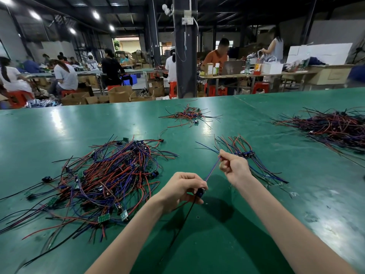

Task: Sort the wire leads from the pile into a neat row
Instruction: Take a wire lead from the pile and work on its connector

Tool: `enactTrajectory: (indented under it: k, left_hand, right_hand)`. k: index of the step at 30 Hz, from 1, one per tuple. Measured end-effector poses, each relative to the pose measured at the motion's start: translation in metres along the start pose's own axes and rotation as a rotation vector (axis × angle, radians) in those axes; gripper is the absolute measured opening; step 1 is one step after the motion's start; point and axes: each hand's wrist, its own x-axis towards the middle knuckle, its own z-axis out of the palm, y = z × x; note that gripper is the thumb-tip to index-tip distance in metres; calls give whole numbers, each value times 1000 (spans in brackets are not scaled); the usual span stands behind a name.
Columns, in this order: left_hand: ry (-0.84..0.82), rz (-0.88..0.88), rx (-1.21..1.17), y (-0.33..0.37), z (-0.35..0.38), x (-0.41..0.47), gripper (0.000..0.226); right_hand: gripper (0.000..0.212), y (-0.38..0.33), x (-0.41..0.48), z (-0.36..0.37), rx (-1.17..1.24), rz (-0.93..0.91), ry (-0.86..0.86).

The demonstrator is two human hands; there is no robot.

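The left hand (185, 187) pinches the small dark-blue component (200, 191) of one thin red-and-blue wire lead (212, 169). The right hand (234, 167) pinches its strands farther up, holding them taut. Light, limp and springy (it will likely curl if released), it is best held at the component. The tangled pile of red, blue and black leads (102, 178) lies at nine o'clock, and the short laid-out row (245, 154) at one o'clock.

Left hand (182, 187) and right hand (235, 168) raised apart, fingers (224, 154) pinching
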Motion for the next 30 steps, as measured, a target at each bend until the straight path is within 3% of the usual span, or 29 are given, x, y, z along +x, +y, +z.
enactTrajectory:
  k: [2, 5, 7, 9, 14, 18, 21, 27, 30]
  left_hand:
    - [65, -5, -27, 0, -1, 2, 30]
    - [97, -18, -46, -2, 0, 3, 30]
    - [111, -30, -51, -4, 1, 3, 27]
    - [178, -26, -64, -5, -1, 3, 23]
    - [450, 40, -170, -3, -11, 7, 16]
    - [597, 81, -229, -1, -16, 7, 11]
    - [658, 112, -312, 1, -17, 7, 14]
    - [659, 138, -392, 6, -19, 7, 11]
    - [636, 138, -437, 6, -20, 7, 10]
  right_hand:
    - [27, 5, 1, -3, -273, -241, 30]
    - [28, 14, 2, -9, -811, -748, 79]
    - [26, 17, 3, -11, -953, -936, 66]
    - [25, 14, 5, -12, -896, -802, 20]
    - [39, 6, -12, -2, -445, -256, -251]
    - [32, 25, -38, 14, -490, 70, -588]
    - [13, 43, -54, 21, -506, 152, -728]
    - [10, 50, -62, 29, -199, 276, -713]
    - [8, 48, -63, 29, -169, 275, -717]
